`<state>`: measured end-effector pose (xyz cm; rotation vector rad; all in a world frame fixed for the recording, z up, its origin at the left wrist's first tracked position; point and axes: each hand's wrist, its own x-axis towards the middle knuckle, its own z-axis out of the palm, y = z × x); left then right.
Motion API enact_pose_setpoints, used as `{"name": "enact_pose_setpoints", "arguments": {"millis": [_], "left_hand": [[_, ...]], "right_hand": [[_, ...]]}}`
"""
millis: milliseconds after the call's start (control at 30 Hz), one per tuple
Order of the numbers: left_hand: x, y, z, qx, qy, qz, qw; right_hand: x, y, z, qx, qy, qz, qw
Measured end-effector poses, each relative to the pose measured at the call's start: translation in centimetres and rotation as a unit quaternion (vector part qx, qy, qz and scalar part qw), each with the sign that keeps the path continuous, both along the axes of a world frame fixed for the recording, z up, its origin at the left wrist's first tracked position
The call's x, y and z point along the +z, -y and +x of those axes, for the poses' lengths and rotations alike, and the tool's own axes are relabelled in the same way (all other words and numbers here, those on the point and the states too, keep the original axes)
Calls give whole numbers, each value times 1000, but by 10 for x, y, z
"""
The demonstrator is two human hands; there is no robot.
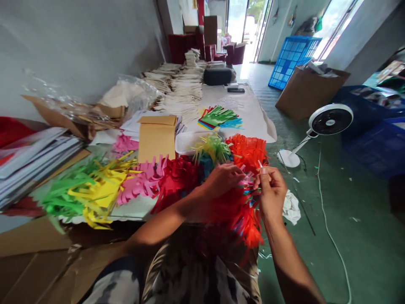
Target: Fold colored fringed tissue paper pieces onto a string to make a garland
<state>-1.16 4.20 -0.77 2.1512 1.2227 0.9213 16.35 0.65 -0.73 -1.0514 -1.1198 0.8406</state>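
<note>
Left hand (221, 180) closed on red paper fringe (236, 211), right hand (270, 192) pinching a white strip (260, 164); hard tugging could tear the fringe.

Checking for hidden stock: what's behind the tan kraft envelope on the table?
White paper sheets lie behind the tan kraft envelope; whatever lies directly against its back is hidden.

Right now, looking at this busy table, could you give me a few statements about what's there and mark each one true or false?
The right hand pinches a thin pale strip at its fingertips. True.
The left hand rests on a blue crate. False: it is on fringed red paper.
A white fan stands on the green floor. True.
The brown envelope lies on the floor. False: it lies on the table.
</note>
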Motion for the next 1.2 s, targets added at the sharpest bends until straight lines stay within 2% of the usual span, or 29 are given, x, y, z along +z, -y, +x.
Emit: {"name": "enact_pose_setpoints", "arguments": {"millis": [67,167,267,467,533,667,733,800,867,933,1033,1200], "left_hand": [[10,-9,-17,55,12,34,998],[26,-20,-42,165,-76,78,980],[30,-27,-54,250,-153,46,955],[19,-40,-54,255,-102,-6,962],[22,-42,-63,262,-69,-11,962],[27,-34,-86,316,-23,-26,948],[27,-27,-94,340,-59,-23,938],[26,-20,-95,351,-160,20,922],[24,-17,-91,316,-273,93,904],[22,-18,-85,208,-343,156,903],[18,-27,-79,52,-371,184,909],[11,-43,-76,-18,-362,188,913]], "right_hand": [[-6,-2,2,-15,24,-9,1000],[-11,-4,4,-21,30,-21,999],[-11,-3,2,-16,24,-26,999],[-9,1,-1,-3,30,-30,999],[-9,1,0,-3,38,-24,999],[-12,-1,-1,-2,41,-26,999],[-13,-1,-2,6,33,-26,999],[-14,0,-2,13,30,-22,999],[-13,1,-2,12,35,-20,999],[-11,2,-1,8,43,-21,999],[-7,3,1,1,49,-15,999],[-3,3,2,-4,69,0,998]]}}
